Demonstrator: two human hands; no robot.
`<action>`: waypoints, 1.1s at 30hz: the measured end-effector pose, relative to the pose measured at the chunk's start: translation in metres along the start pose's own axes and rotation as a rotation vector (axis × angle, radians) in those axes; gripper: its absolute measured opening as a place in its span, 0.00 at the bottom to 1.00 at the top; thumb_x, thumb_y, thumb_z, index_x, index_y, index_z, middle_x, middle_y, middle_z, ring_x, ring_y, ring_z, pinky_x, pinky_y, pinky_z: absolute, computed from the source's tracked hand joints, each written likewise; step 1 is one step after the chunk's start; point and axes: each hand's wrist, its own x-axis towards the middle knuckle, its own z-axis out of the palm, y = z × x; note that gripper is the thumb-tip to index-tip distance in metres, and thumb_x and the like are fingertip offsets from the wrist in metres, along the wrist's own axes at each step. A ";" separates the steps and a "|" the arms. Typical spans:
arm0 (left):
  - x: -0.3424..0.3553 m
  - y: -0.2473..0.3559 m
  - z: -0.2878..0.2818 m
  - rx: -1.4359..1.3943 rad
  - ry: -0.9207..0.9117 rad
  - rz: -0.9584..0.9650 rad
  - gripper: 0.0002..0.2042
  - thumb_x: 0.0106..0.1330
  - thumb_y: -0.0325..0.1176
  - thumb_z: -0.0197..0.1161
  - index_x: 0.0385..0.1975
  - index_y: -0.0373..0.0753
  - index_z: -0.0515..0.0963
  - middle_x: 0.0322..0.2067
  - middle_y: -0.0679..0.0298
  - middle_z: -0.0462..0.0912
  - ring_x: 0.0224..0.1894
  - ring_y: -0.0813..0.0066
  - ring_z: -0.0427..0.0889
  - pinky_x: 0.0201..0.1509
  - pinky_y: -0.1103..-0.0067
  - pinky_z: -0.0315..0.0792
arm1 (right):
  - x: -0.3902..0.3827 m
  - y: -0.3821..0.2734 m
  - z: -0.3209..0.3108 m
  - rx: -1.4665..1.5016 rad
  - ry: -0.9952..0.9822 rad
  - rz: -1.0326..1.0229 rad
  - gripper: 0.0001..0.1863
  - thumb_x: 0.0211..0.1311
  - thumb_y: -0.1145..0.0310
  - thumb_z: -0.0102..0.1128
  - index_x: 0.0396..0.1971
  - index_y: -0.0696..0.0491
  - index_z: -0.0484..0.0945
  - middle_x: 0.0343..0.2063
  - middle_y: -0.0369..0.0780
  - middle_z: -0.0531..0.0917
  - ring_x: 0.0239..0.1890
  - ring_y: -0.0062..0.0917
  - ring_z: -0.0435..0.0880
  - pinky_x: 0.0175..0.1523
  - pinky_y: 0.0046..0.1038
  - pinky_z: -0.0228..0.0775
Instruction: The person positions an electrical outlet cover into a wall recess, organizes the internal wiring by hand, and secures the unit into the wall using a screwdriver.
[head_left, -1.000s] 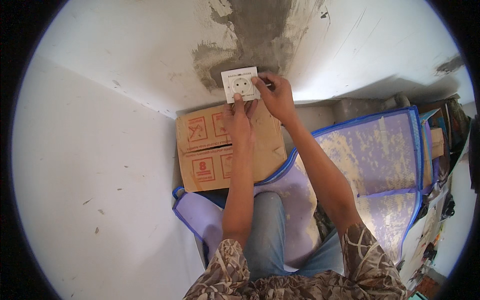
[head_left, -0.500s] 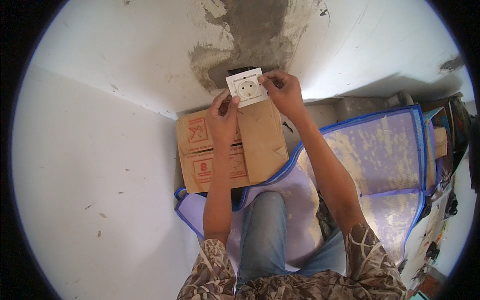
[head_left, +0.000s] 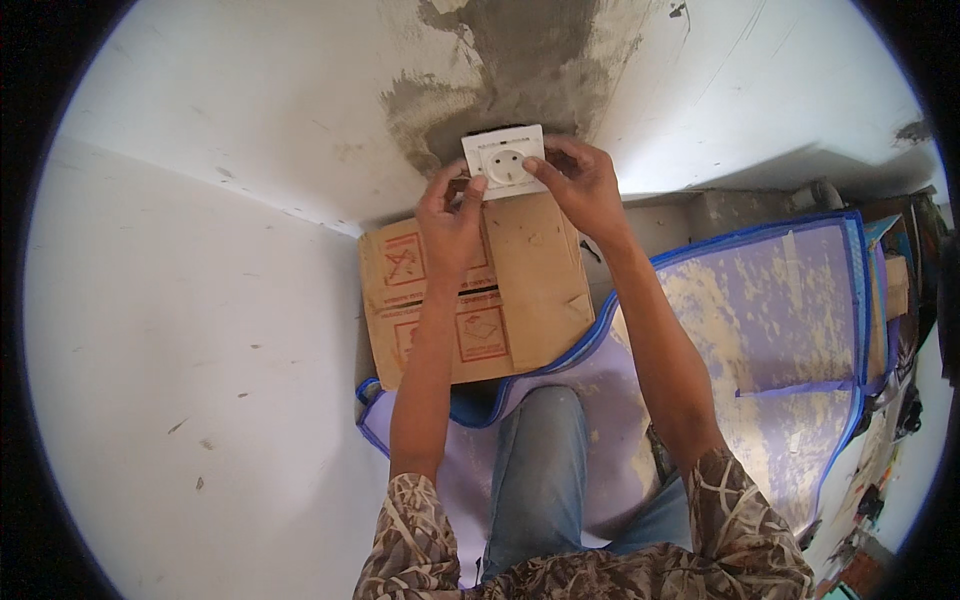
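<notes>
A white square wall socket with a round recessed face is in front of the wall, over the lower end of a grey plastered strip. My left hand pinches its left edge, thumb on the front near the lower corner. On the other side my right hand grips the right edge, its thumb on the front beside the round face. The fingers behind the socket are partly hidden. A dark gap shows just above its top edge; whether the socket touches the wall I cannot tell.
Directly below the socket a brown cardboard box with red print stands against the wall. A worn purple mat with blue edging spreads to the right and under my legs. A bare white wall rises on the left. Clutter lines the far right.
Both hands have shifted the socket slightly right and up in the picture. It is now straighter, and my right thumb has come lower on its front. The whole view has also shifted a little.
</notes>
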 end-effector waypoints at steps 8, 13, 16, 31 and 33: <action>0.020 -0.010 -0.006 0.168 -0.022 0.151 0.13 0.65 0.32 0.66 0.45 0.32 0.78 0.38 0.61 0.82 0.40 0.77 0.80 0.42 0.79 0.79 | -0.001 -0.001 0.014 -0.166 0.220 -0.085 0.13 0.56 0.70 0.69 0.38 0.62 0.83 0.33 0.47 0.85 0.36 0.28 0.86 0.43 0.28 0.76; 0.024 -0.012 -0.002 0.236 0.037 0.104 0.11 0.63 0.31 0.68 0.39 0.31 0.80 0.30 0.64 0.82 0.32 0.79 0.80 0.38 0.80 0.75 | 0.003 0.005 0.016 -0.213 0.347 -0.129 0.12 0.53 0.69 0.73 0.29 0.60 0.78 0.27 0.43 0.83 0.31 0.24 0.84 0.39 0.25 0.75; 0.027 -0.006 -0.002 0.301 0.137 0.132 0.11 0.59 0.33 0.72 0.31 0.31 0.81 0.20 0.65 0.81 0.23 0.81 0.76 0.30 0.82 0.70 | 0.007 -0.002 0.017 -0.265 0.367 -0.070 0.18 0.52 0.67 0.75 0.22 0.57 0.70 0.21 0.37 0.80 0.26 0.18 0.78 0.34 0.22 0.72; 0.018 0.000 0.012 0.193 0.215 -0.199 0.17 0.61 0.42 0.70 0.28 0.30 0.79 0.22 0.60 0.82 0.23 0.76 0.79 0.27 0.80 0.73 | 0.007 0.014 0.019 -0.419 0.428 -0.044 0.25 0.48 0.61 0.78 0.14 0.56 0.67 0.11 0.35 0.67 0.17 0.19 0.60 0.22 0.25 0.58; 0.013 0.001 0.017 -0.037 0.218 -0.360 0.18 0.65 0.44 0.66 0.34 0.29 0.78 0.28 0.58 0.84 0.27 0.73 0.82 0.31 0.79 0.76 | 0.005 0.010 0.019 -0.449 0.406 -0.002 0.25 0.48 0.60 0.78 0.13 0.56 0.67 0.11 0.36 0.67 0.17 0.19 0.60 0.22 0.25 0.57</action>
